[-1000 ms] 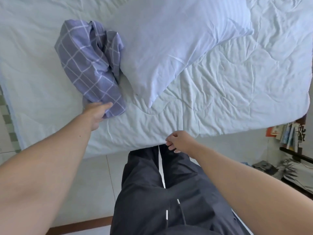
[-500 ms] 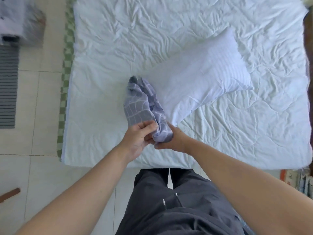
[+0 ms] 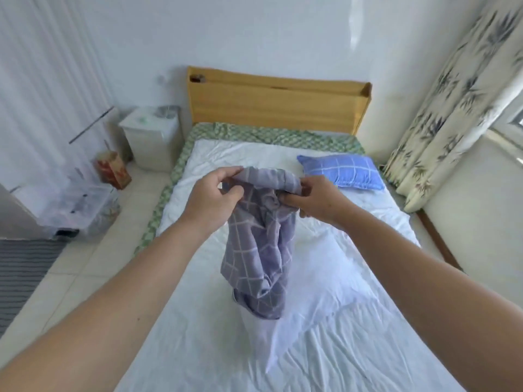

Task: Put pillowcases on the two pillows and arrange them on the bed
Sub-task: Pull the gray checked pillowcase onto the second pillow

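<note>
2 hands, left hand (image 3: 210,198) and right hand (image 3: 317,200), grip pillowcase (image 3: 259,250) hanging lengthwise downward.

Grey-purple checked pillowcase (image 3: 259,250): bunched, hanging lengthwise above the bed (image 3: 368,349), its top edge gathered. Bare white pillow (image 3: 317,281): flat on the bed directly beneath it, lying diagonally. Blue checked cased pillow (image 3: 342,171): flat near the bed's head, right side.

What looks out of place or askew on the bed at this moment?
The bare pillow lies diagonally mid-bed, not at the headboard. Its pillowcase hangs bunched from the left hand and right hand. The blue pillow sits off to the right, and the headboard's top left corner looks chipped.
</note>
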